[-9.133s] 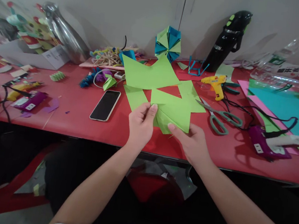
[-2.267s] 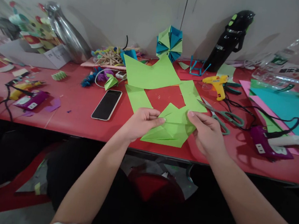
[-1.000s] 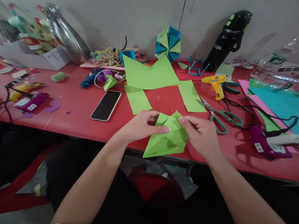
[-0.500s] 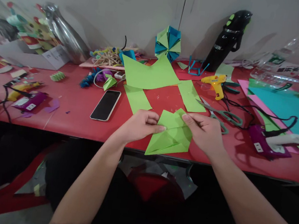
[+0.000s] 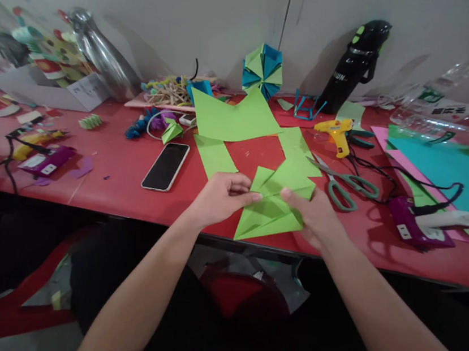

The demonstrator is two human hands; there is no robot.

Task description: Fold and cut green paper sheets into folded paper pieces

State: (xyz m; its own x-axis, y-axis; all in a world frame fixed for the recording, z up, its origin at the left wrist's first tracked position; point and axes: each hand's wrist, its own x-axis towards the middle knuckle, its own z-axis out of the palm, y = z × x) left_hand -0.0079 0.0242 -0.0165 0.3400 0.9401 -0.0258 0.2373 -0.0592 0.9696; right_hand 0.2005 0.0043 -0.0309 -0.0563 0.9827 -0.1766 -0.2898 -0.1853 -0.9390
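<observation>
A piece of green paper [image 5: 270,211] with several folds is held over the front edge of the red table [image 5: 107,197]. My left hand [image 5: 225,200] pinches its left side, thumb on top and fingers curled. On the right side, my right hand [image 5: 311,210] grips the paper with the thumb across its upper face; the other fingers are mostly hidden beneath. Just beyond lie a green paper strip [image 5: 215,159] and another green strip [image 5: 300,149]. A larger green sheet [image 5: 235,118] with a cut-out edge rests behind them.
Scissors [image 5: 344,186] and a yellow glue gun [image 5: 336,134] lie to the right, near a purple power block [image 5: 419,224] with cables. A phone [image 5: 166,166] is at left. Along the wall stand a black bottle [image 5: 352,70], a blue-green paper ball [image 5: 263,71] and a steel flask [image 5: 104,54].
My right hand has shifted from the paper's upper edge to around its right side. The paper's right part has opened outward and risen, while my left hand has barely moved.
</observation>
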